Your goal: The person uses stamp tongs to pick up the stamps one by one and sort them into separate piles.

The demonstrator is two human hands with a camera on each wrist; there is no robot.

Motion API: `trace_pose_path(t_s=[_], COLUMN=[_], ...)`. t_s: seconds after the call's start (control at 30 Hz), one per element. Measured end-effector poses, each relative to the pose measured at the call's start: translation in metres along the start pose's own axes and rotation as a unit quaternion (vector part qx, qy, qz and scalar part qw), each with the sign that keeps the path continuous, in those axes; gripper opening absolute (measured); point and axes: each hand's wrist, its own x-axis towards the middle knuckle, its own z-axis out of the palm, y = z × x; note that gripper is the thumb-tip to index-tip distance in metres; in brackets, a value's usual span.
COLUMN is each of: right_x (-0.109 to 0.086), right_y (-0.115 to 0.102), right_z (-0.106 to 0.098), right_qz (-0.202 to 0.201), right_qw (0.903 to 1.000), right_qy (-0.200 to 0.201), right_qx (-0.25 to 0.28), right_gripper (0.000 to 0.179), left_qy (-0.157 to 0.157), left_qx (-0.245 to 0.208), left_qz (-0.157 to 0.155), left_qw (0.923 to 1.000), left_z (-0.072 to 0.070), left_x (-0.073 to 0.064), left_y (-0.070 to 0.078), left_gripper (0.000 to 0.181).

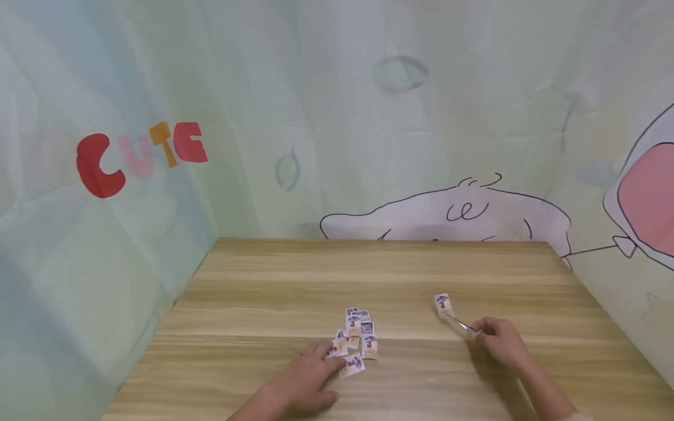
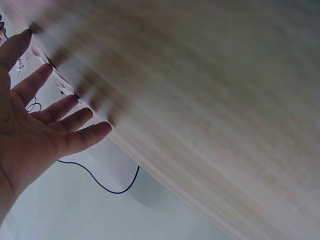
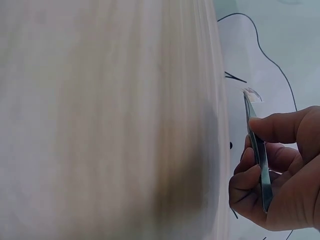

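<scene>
My right hand (image 1: 500, 339) grips metal tweezers (image 1: 464, 326), whose tips hold a small stamp (image 1: 443, 305) by its lower edge. In the right wrist view the thumb and curled fingers pinch the tweezers (image 3: 258, 150), with the stamp (image 3: 254, 94) at their tip. My left hand (image 1: 310, 379) lies on the table, its fingertips touching the near stamps of a loose, overlapping pile (image 1: 354, 325). One tilted stamp (image 1: 351, 365) is by its index finger. From the left wrist, the fingers (image 2: 75, 142) appear spread and nearly straight.
The wooden table (image 1: 253, 292) runs back to a pale fabric backdrop (image 1: 253, 117) with cartoon drawings. On the left side the backdrop carries the coloured letters CUTE (image 1: 100, 166).
</scene>
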Motion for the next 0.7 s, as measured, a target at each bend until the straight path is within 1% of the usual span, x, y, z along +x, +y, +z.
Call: trace_pose_path(t_s=[0.27, 0.43, 0.7], right_x=[0.009, 0.015, 0.024], right_y=[0.005, 0.011, 0.018], right_z=[-0.005, -0.010, -0.019], right_qz=[0.009, 0.010, 0.043], right_qw=[1.0000, 0.9999, 0.9990], right_qy=[-0.003, 0.003, 0.000], right_qx=[0.001, -0.007, -0.013], right_gripper=[0.014, 0.017, 0.022], left_qy=[0.004, 0.009, 0.008], left_qx=[0.002, 0.006, 0.013], left_qz=[-0.004, 0.002, 0.010], left_qw=[1.0000, 0.9999, 0.9998], left_z=[0.000, -0.001, -0.002], left_x=[0.000, 0.000, 0.002], left_y=[-0.004, -0.005, -0.007], left_gripper=[0.058, 0.057, 0.054])
